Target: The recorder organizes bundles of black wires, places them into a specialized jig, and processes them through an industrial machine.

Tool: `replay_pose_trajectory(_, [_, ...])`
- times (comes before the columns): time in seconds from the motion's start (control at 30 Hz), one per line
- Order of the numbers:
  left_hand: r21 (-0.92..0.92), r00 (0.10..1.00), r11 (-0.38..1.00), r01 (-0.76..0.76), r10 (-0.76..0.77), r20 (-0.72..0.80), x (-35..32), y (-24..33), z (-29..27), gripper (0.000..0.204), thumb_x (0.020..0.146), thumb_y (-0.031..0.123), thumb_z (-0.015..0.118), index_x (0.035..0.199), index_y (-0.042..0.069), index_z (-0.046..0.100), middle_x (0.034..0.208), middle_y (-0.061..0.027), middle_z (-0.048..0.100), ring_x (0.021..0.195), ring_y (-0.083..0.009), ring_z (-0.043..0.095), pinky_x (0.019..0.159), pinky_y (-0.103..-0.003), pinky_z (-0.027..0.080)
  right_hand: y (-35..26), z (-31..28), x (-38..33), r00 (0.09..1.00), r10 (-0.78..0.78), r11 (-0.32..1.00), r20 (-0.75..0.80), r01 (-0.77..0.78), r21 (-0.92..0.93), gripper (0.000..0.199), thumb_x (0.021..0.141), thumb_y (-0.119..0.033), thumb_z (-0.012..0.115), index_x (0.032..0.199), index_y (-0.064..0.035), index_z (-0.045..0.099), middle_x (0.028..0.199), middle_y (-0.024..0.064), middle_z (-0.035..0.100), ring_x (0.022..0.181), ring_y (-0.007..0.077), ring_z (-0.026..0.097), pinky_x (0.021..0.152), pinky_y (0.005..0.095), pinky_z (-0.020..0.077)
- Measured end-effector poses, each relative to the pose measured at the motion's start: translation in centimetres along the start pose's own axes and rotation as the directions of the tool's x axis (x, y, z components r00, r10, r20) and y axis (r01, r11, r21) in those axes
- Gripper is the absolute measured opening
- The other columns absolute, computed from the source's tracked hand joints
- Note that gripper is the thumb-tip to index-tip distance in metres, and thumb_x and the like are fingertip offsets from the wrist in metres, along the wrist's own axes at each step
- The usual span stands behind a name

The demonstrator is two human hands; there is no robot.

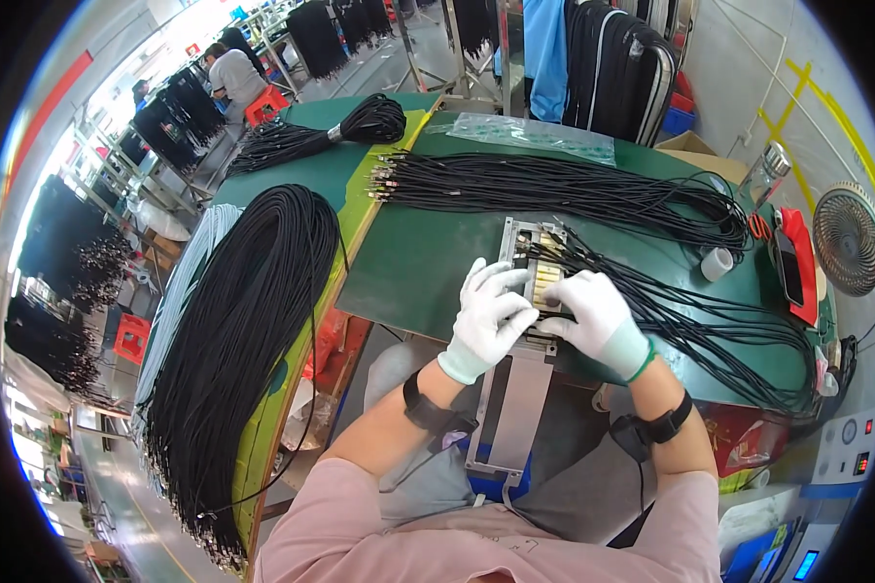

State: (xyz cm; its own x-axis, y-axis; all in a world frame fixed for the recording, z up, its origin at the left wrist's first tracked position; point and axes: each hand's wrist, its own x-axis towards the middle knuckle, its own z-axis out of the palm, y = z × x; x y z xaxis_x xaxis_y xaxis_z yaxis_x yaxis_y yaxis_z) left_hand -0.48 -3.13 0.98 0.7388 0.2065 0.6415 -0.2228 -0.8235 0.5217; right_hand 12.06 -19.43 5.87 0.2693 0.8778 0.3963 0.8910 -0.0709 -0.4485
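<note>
Cables (651,290), thin and black, fanned rightward over the green tabletop (408,262) from a slotted metal jig (546,275). The gloved left hand (491,319) and gloved right hand (598,316) were close together over its near end, both curled; whether either pinched a cable, I could not tell.

A factory workshop for cables: gloved fingers (497,279) work over a metal fixture (508,236) on a green bench (399,282), with a bundle of black cables (554,189) beyond them; far to their left, a co-worker (235,74) sits near hanging cable racks (316,39).
</note>
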Motion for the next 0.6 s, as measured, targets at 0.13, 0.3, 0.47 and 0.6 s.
replay_pose_trajectory(0.13, [-0.057, 0.994, 0.994, 0.091, -0.094, -0.055, 0.0, -0.6, -0.3, 0.010, 0.083, 0.016, 0.067, 0.080, 0.006, 0.066, 0.114, -0.0131, 0.065, 0.115, -0.0333, 0.054, 0.108, -0.047, 0.030, 0.6, 0.2, -0.2, 0.995, 0.072, 0.996, 0.065, -0.069, -0.060, 0.014, 0.076, -0.018, 0.072, 0.085, -0.0095, 0.065, 0.083, 0.0050, 0.065, 0.082, 0.0264, 0.058, 0.075, 0.0376, 0.0443])
replay_pose_trajectory(0.3, [-0.004, 0.976, 0.979, 0.204, -0.204, -0.075, -0.3, -1.8, -0.6, 0.010, 0.085, 0.015, 0.064, 0.085, 0.005, 0.068, 0.105, -0.0122, 0.068, 0.107, -0.0314, 0.059, 0.106, -0.045, 0.032, 2.8, 0.0, -0.7, 0.997, 0.073, 0.997, 0.009, -0.073, -0.001, 0.011, 0.077, -0.017, 0.070, 0.083, -0.0093, 0.065, 0.078, 0.0055, 0.064, 0.081, 0.0269, 0.058, 0.075, 0.0375, 0.0446])
replay_pose_trajectory(0.47, [0.004, 0.951, 0.954, 0.299, -0.298, -0.082, -0.7, -2.4, -0.3, 0.015, 0.090, 0.018, 0.060, 0.093, 0.007, 0.069, 0.103, -0.0104, 0.068, 0.104, -0.0281, 0.061, 0.106, -0.044, 0.032, 4.1, 0.0, -1.2, 0.999, 0.016, 0.993, -0.043, -0.021, -0.119, 0.008, 0.080, -0.017, 0.067, 0.081, -0.0099, 0.065, 0.076, 0.0053, 0.062, 0.078, 0.0277, 0.057, 0.073, 0.0375, 0.0445])
replay_pose_trajectory(0.6, [0.068, 0.952, 0.950, 0.304, -0.302, -0.038, -0.6, -2.5, -0.3, 0.019, 0.092, 0.025, 0.059, 0.097, 0.010, 0.069, 0.103, -0.0054, 0.068, 0.106, -0.0235, 0.060, 0.108, -0.045, 0.028, 4.2, -0.1, -1.1, 0.999, 0.039, 0.981, -0.008, -0.040, -0.191, 0.007, 0.081, -0.018, 0.065, 0.080, -0.0104, 0.065, 0.075, 0.0054, 0.061, 0.078, 0.0278, 0.056, 0.073, 0.0376, 0.0444])
